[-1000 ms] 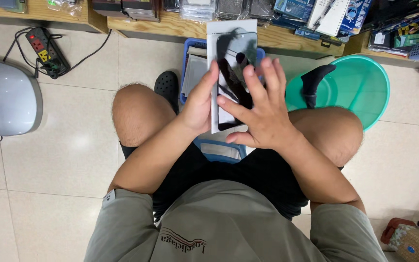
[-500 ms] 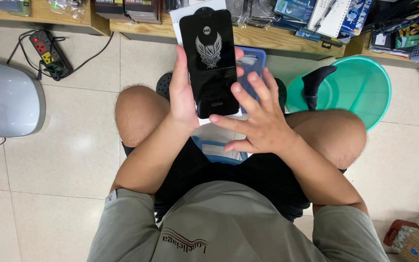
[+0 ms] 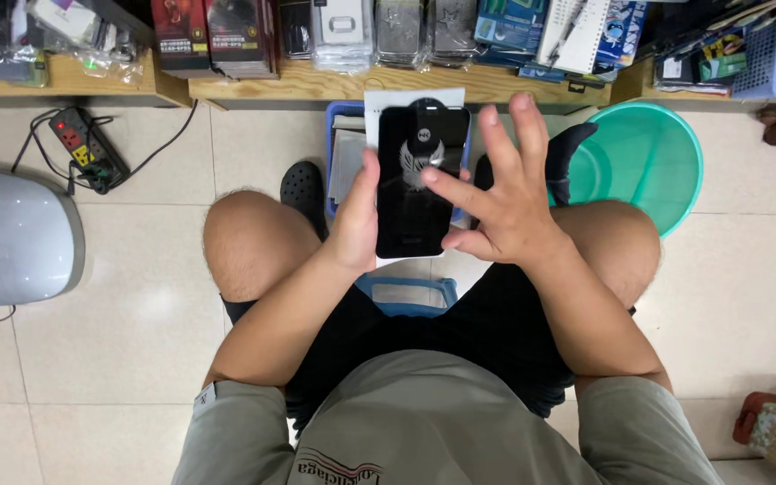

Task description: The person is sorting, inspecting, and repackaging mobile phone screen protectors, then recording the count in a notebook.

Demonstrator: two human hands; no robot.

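Note:
I sit with my knees apart over a tiled floor. My left hand [image 3: 359, 224] grips a flat black rectangular package [image 3: 419, 184] with a pale winged picture on its front and a white backing card behind it. It is held upright over a blue basket [image 3: 406, 289] between my legs. My right hand [image 3: 500, 193] is spread beside the package's right edge, its index finger reaching across onto the black front, the other fingers raised and apart.
A low wooden shelf [image 3: 316, 85] at the back carries several packaged goods. A teal plastic basin [image 3: 648, 162] stands at right, a grey domed appliance [image 3: 11, 235] at left, a power strip [image 3: 90, 148] with cables behind it. Black sandals [image 3: 303, 189] lie by my knees.
The white card with dark items held a second ago gave way to the black package. It now sits lower, and my right hand has opened out with fingers raised.

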